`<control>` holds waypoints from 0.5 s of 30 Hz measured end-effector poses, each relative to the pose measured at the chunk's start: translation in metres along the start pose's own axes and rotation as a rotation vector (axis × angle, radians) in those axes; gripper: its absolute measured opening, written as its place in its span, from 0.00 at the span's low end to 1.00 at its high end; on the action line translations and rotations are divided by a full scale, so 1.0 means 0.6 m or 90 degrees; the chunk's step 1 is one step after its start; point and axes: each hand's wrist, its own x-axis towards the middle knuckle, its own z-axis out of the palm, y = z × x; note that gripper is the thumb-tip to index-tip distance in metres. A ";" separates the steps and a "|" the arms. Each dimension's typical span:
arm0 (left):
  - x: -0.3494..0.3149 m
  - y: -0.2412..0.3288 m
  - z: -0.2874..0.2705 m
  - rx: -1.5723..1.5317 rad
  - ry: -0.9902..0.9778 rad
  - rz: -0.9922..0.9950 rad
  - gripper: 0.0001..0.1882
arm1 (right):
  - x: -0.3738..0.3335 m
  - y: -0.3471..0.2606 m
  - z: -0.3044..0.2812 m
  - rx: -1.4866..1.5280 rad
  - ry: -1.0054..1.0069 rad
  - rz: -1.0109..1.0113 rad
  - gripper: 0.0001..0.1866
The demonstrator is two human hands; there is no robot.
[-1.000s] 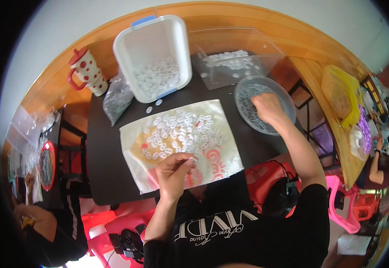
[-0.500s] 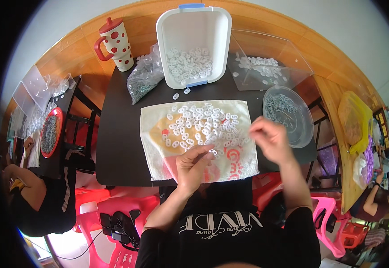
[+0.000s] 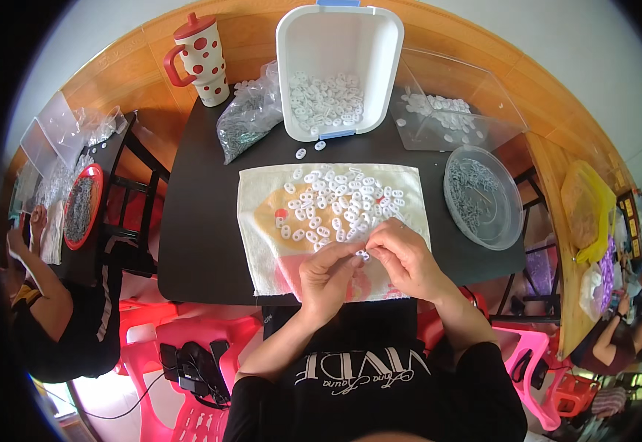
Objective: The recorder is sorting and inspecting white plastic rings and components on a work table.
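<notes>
My left hand [image 3: 326,283] pinches a small white oval plastic piece with two holes [image 3: 363,255] between thumb and fingertips, just over the near part of a printed towel [image 3: 257,193]. Right beside it, my right hand [image 3: 403,259] has its thumb and fingers pressed together at the edge of that piece. Whatever sits in the right fingertips is too small to make out. Beyond both hands, many similar white oval pieces [image 3: 339,200] lie scattered across the towel.
Behind the towel stands a white bin [image 3: 339,51] holding more white pieces. To its left are a bag of grey parts [image 3: 251,121] and a spotted tumbler [image 3: 204,62]. On the right sit a clear box [image 3: 475,85] and a round tub of small grey parts [image 3: 509,234].
My right hand has moved left and nearer, from beside the round tub to my left fingertips. My left hand has shifted slightly right, still pinching the white piece. The view has tilted a little.
</notes>
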 end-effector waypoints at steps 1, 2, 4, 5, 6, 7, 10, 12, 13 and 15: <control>0.000 0.000 -0.001 -0.001 0.001 -0.001 0.14 | 0.000 0.001 0.000 -0.007 -0.001 -0.008 0.07; -0.001 0.000 -0.001 -0.005 0.000 -0.001 0.14 | 0.001 0.001 0.000 -0.014 -0.001 -0.015 0.07; -0.001 -0.001 -0.002 -0.010 -0.001 -0.001 0.14 | 0.002 0.000 0.000 -0.017 -0.004 -0.014 0.07; -0.001 -0.002 -0.002 -0.013 -0.004 0.003 0.14 | 0.003 -0.001 0.000 -0.021 -0.006 -0.013 0.07; -0.001 -0.003 -0.002 -0.017 -0.008 0.007 0.14 | 0.004 -0.002 0.000 -0.021 -0.007 -0.013 0.07; -0.001 -0.003 -0.002 -0.018 -0.007 0.008 0.14 | 0.005 -0.002 0.000 -0.027 -0.001 -0.022 0.07; 0.000 -0.002 -0.002 -0.017 -0.010 0.013 0.14 | 0.009 -0.003 -0.002 -0.044 0.000 -0.038 0.07; 0.000 -0.001 -0.003 0.001 -0.011 0.007 0.14 | 0.010 -0.002 -0.001 -0.053 -0.006 -0.045 0.07; 0.000 0.000 -0.003 0.000 -0.010 0.007 0.14 | 0.010 -0.002 -0.001 -0.055 -0.012 -0.048 0.07; 0.000 0.002 -0.002 -0.004 -0.011 0.007 0.14 | 0.011 -0.002 -0.002 -0.057 -0.019 -0.050 0.07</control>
